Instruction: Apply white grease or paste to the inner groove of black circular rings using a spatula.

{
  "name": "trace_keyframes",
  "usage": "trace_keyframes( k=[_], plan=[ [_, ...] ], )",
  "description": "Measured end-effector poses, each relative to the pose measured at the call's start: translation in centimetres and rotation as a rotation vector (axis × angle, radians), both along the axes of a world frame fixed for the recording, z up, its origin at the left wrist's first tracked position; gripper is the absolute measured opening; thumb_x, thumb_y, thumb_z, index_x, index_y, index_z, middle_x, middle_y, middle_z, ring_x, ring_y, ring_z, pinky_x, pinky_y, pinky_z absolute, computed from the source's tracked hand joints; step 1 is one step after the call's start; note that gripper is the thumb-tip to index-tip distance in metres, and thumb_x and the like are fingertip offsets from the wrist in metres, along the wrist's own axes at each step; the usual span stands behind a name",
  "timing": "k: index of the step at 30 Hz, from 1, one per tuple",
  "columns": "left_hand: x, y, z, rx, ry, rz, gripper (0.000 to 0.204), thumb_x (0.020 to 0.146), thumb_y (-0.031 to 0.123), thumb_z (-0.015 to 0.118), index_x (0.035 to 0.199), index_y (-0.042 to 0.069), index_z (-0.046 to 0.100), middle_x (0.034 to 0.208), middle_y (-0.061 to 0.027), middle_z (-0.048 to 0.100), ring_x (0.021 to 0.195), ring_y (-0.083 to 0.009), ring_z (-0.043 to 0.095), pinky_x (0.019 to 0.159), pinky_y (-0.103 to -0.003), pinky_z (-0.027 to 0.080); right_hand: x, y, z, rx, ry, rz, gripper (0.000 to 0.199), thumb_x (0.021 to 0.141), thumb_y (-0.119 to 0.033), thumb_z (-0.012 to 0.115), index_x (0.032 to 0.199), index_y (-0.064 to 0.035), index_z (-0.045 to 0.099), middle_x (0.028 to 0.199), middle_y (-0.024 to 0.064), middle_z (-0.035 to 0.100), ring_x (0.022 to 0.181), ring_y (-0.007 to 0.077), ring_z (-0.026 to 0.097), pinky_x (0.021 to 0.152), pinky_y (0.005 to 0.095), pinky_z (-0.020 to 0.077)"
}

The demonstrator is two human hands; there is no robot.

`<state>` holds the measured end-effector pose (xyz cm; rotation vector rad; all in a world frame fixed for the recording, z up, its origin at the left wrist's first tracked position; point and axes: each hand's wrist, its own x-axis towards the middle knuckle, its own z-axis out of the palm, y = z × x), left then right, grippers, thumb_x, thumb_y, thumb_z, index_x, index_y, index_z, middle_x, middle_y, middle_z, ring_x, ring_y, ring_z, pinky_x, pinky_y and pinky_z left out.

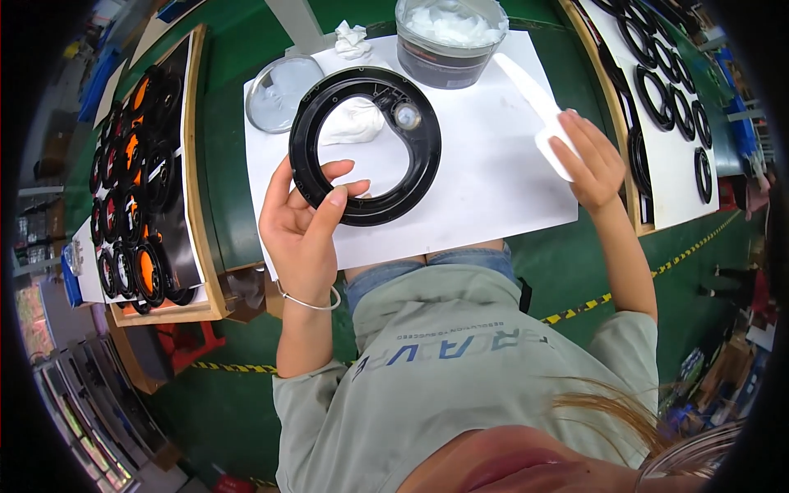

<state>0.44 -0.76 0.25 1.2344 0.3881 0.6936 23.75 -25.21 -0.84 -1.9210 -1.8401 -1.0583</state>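
Note:
My left hand (304,222) holds a black plastic ring-shaped part (425,164) by its lower left rim, thumb and fingers closed round it. The ring is raised over a white sheet (493,197). A round recess at its upper right has a pale, shiny spot (406,116) in it. My right hand (593,160) grips a white plastic spatula (526,92), its long end pointing up and left toward a grey tub (444,67). White, grease-like paste (457,25) fills the tub. Through the ring's opening I see a crumpled white wipe (353,121), partly hidden.
Behind the ring lies a round translucent lid (283,92), with another crumpled wipe (352,41) beside it. A wood-edged tray (201,246) of black and orange round parts stands at left. Another wood-edged tray (608,90) with black rings is at right.

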Motion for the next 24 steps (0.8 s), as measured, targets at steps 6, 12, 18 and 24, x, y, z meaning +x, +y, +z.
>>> trace_keyframes(
  k=[6,12,18,24],
  plan=[
    [0.6,-0.3,-0.2,-0.089,-0.050,-0.050,0.048,0.080,-0.006,0.056,0.125,-0.007,0.038,0.101,-0.0207,0.061,0.084,-0.0271,0.065,0.074,-0.032,0.054,-2.4,0.2,2.8,0.218,0.285,0.104,0.018,0.078,-0.003,0.058,0.096,0.0003,0.059,0.097,0.0218,0.064,0.085,0.0332,0.065,0.071,0.0340,0.0538],
    [0.4,-0.5,0.3,-0.104,-0.037,-0.051,0.048,0.081,-0.005,0.056,0.125,-0.007,0.038,0.102,-0.0207,0.060,0.083,-0.0274,0.065,0.073,-0.032,0.055,-5.7,1.4,4.7,-0.080,0.250,0.261,0.022,0.078,-0.008,0.059,0.098,-0.0030,0.052,0.098,0.0235,0.062,0.086,0.0373,0.064,0.072,0.0390,0.0539],
    [0.1,-0.4,0.5,-0.106,-0.041,-0.069,0.049,0.081,-0.005,0.056,0.126,-0.007,0.038,0.102,-0.0208,0.060,0.083,-0.0273,0.065,0.073,-0.032,0.055,-5.8,2.6,3.9,-0.004,0.171,0.260,0.026,0.071,-0.011,0.067,0.095,-0.0071,0.059,0.096,0.0183,0.064,0.082,0.0298,0.065,0.068,0.0326,0.0545],
    [0.1,-0.5,0.4,-0.105,-0.043,-0.069,0.049,0.080,-0.005,0.056,0.126,-0.007,0.037,0.102,-0.0211,0.060,0.084,-0.0274,0.065,0.073,-0.032,0.055,-6.0,2.4,3.9,-0.040,0.171,0.239,0.027,0.073,-0.009,0.066,0.098,-0.0072,0.056,0.098,0.0188,0.063,0.087,0.0323,0.065,0.073,0.0347,0.0535]
  ],
)
